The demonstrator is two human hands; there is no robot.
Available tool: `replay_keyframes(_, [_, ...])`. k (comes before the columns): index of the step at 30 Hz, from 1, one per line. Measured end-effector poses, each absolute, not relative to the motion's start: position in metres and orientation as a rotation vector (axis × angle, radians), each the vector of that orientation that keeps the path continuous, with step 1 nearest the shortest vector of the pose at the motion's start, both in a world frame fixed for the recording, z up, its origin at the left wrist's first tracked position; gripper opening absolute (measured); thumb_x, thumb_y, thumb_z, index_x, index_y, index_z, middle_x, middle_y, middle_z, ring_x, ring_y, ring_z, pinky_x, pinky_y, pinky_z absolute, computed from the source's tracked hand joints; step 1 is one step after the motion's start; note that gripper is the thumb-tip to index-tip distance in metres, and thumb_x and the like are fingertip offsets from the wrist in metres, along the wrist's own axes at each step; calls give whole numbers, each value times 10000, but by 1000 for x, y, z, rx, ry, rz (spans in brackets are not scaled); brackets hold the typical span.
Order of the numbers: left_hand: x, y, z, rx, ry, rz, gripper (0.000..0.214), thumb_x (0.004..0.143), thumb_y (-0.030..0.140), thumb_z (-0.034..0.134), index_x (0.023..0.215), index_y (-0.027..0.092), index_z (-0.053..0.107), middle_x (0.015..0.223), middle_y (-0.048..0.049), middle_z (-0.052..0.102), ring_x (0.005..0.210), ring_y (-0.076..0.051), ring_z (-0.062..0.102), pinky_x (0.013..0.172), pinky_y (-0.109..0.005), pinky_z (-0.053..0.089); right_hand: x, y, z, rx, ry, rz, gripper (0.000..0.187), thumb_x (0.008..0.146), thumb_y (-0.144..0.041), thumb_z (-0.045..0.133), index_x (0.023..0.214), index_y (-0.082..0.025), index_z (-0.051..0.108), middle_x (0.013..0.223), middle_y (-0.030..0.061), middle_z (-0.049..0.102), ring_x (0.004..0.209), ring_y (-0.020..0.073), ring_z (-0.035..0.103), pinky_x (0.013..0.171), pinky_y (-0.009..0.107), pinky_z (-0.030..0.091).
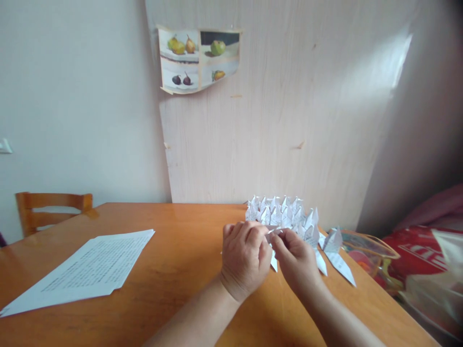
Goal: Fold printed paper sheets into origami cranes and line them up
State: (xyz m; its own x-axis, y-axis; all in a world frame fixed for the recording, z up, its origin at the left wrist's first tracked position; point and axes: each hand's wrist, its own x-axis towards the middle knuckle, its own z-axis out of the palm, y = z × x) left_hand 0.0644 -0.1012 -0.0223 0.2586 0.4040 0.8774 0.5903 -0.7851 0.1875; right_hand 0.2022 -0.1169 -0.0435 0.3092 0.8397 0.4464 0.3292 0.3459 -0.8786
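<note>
At about half past five in the view, the two hands work close together above the desk [181, 289], with a small piece of white paper [274, 228] between their fingertips. The left hand [246, 258] is curled nearly closed, knuckles up, its fingers folded down at the paper. The right hand [295, 253] pinches the near side with thumb and forefinger, and its other fingers are tucked in. The fingers cover most of the piece, so its full shape cannot be told. A pointed white tip shows just below the hands; whether it belongs to the held piece is unclear.

From the hands, toward one o'clock, folded paper shapes [285, 214] stand in close rows on the desk, their peaks upright and print visible on some. Another folded shape [333, 241] stands at three o'clock from the hands, its long pointed flap lying toward five o'clock.

At eight o'clock in the view, a stack of printed sheets [90, 265] lies flat, well apart from the hands. A wooden chair [54, 198] is between eight and nine. A red bag [415, 250] sits between three and four, past the desk edge. Toward half past eleven, a fruit picture [198, 60] hangs on the wall panel [271, 140].
</note>
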Motion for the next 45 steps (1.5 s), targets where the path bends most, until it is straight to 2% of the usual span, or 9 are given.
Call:
replay_keyframes(5, [51, -89, -6, -2429, -1022, -1726, 218, 833, 124, 581, 1033, 210, 586, 1011, -37, 669, 978, -218, 591, 902, -396, 405, 199, -118, -41, -1204, -1338, 482, 321, 879, -469, 581, 701, -203, 556, 562, -62, 402, 535, 113, 362, 491, 241, 276])
replay_keyframes(9, [43, -75, -4, -2784, -1184, -1856, 234, 810, 150, 614, 1038, 203, 604, 1040, -47, 659, 1005, -201, 593, 932, -360, 441, 199, -116, -44, -1157, -1384, 623, 328, 890, -493, 582, 780, -185, 618, 575, -59, 413, 530, 107, 344, 484, 241, 264])
replay_keyframes(13, [42, -70, -8, -3133, -1372, -1923, 207, 817, 210, 640, 1020, 171, 635, 976, -56, 648, 923, -186, 593, 837, -312, 468, 199, -115, -47, -1090, -1427, 741, 357, 914, -511, 563, 808, -179, 636, 600, -40, 459, 549, 110, 388, 491, 238, 290])
replay_keyframes(17, [42, -69, -11, -3301, -1454, -2030, 139, 813, 248, 640, 922, 162, 643, 849, -10, 608, 801, -149, 545, 750, -276, 435, 197, -115, -48, -1039, -1464, 758, 365, 931, -505, 546, 830, -173, 657, 637, -22, 495, 572, 110, 388, 495, 234, 281])
replay_keyframes(21, [42, -68, -12, -3340, -1443, -2057, 83, 794, 240, 641, 822, 164, 627, 780, 17, 570, 750, -133, 501, 720, -262, 395, 196, -116, -47, -1036, -1481, 759, 374, 932, -514, 543, 845, -175, 672, 648, -15, 507, 564, 109, 378, 481, 232, 264])
replay_keyframes(33, [40, -68, -10, -3383, -1467, -2040, 105, 795, 247, 647, 804, 149, 610, 742, 21, 523, 720, -124, 446, 689, -254, 357, 195, -119, -43, -1069, -1512, 749, 371, 939, -514, 534, 793, -191, 644, 643, -34, 485, 567, 106, 357, 512, 240, 260])
replay_keyframes(39, [42, -69, -10, -3364, -1494, -2064, 111, 781, 251, 658, 788, 151, 610, 735, 19, 535, 711, -127, 462, 683, -259, 366, 195, -119, -42, -1076, -1512, 755, 368, 921, -520, 547, 818, -192, 678, 623, -35, 482, 562, 115, 378, 521, 245, 281])
replay_keyframes(45, [40, -68, -10, -3386, -1463, -2055, 137, 784, 279, 675, 802, 155, 619, 759, 14, 550, 721, -132, 480, 695, -260, 379, 195, -120, -41, -1097, -1498, 751, 363, 919, -510, 546, 828, -186, 684, 628, -23, 483, 563, 114, 360, 499, 243, 250])
